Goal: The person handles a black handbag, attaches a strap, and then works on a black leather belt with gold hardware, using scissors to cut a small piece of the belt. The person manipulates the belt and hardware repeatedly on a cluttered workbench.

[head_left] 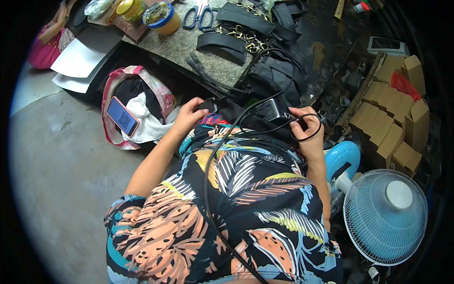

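Note:
My left hand (189, 113) is closed at the fingertips on a small black piece (207, 106), whose kind I cannot make out. It is held just above my lap, beside a red and blue patterned cloth (213, 119). My right hand (309, 132) is curled with a loop of black cable (316, 135) between thumb and fingers. Its index finger lies close to the corner of a black box-shaped device (270, 110) with a shiny face. This device rests on dark mesh material at my lap, and the cable runs from around it down across my patterned clothing.
Black straps (222, 42) with gold-coloured rings lie on the grey table (175, 47), near blue-handled scissors (198, 18) and lidded jars (162, 19). A pink-rimmed bag (111, 130) holds a white cloth and phone (122, 116). At right stand cardboard boxes (378, 123) and a fan (385, 215).

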`<state>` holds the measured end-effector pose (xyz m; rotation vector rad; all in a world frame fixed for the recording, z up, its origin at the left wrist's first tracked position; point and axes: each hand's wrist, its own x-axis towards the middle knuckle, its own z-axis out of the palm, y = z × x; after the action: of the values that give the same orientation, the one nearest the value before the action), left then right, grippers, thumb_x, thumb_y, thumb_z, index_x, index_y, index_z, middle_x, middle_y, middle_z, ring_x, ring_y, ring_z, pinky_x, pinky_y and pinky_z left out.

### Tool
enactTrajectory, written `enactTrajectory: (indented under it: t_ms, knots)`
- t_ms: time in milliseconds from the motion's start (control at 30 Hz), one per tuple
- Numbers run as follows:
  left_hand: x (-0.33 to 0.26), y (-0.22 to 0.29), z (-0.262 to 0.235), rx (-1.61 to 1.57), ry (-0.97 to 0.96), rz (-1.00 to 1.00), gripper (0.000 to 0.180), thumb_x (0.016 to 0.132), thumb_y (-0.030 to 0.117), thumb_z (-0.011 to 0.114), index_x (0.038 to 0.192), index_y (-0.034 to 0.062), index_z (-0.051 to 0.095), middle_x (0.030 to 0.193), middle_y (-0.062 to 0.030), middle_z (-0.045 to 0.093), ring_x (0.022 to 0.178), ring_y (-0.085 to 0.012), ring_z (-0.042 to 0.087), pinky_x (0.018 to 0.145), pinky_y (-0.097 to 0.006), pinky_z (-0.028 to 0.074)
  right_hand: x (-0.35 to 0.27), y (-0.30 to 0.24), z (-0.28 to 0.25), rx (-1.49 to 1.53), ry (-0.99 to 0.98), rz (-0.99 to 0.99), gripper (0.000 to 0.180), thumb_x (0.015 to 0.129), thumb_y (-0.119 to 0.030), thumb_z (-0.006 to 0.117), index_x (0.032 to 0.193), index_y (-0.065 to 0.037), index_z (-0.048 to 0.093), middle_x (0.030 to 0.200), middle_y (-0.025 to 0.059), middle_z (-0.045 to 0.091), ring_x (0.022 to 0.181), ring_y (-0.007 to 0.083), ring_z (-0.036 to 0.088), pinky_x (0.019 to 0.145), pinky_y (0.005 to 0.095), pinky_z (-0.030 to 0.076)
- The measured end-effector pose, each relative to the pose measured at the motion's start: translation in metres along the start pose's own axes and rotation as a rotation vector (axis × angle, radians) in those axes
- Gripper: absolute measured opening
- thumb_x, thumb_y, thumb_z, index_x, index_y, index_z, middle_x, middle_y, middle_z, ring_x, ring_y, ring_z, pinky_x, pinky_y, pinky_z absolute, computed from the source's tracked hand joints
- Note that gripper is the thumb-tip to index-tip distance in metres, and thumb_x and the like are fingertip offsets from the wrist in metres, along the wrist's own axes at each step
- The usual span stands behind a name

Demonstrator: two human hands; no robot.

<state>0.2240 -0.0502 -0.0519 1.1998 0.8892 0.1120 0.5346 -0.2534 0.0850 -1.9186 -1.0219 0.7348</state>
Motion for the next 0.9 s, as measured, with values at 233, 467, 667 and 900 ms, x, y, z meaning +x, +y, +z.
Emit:
enactTrajectory:
  t_ms: [233,467,667,900]
  knots:
    - [-0.076,-0.071,-0.029,0.148,-0.040,-0.190,0.029,0.093,0.028,0.069,0.100,-0.0004,0.068,0.094,-0.0022,0.070,0.084,-0.0116,0.060,0.077,-0.030,0.049,0.005,0.003,0.005,0.003,0.008,-0.107,0.028,0.074,0.002,0.065,0.102,0.001,0.071,0.095,0.0105,0.066,0.092,0.0255,0.062,0.085,0.0343,0.049]
    - [-0.174,-0.088,-0.037,-0.071,-0.156,-0.398,0.028,0.093,0.027,0.068,0.095,-0.0008,0.071,0.090,-0.0014,0.070,0.083,-0.0105,0.060,0.076,-0.028,0.049,0.005,0.002,0.005,0.029,0.032,-0.058,0.023,0.075,0.002,0.065,0.098,0.001,0.069,0.095,0.0115,0.067,0.089,0.0261,0.062,0.084,0.0346,0.049]
    - [-0.201,-0.036,-0.094,-0.128,-0.501,-0.659,0.028,0.093,0.027,0.067,0.092,-0.0007,0.072,0.087,-0.0008,0.070,0.082,-0.0096,0.060,0.075,-0.027,0.048,0.000,0.013,0.016,0.156,0.138,0.003,0.012,0.088,0.001,0.061,0.098,0.002,0.066,0.095,0.0087,0.064,0.089,0.0185,0.060,0.082,0.0290,0.047]
    - [-0.117,0.065,-0.041,-0.087,0.011,-0.519,0.027,0.096,0.030,0.066,0.090,0.0045,0.072,0.080,0.0048,0.064,0.073,-0.0050,0.051,0.062,-0.024,0.039,0.000,0.023,0.011,0.252,0.278,0.103,0.009,0.094,-0.002,0.060,0.102,0.001,0.065,0.097,0.0028,0.060,0.093,0.0124,0.056,0.087,0.0252,0.043]
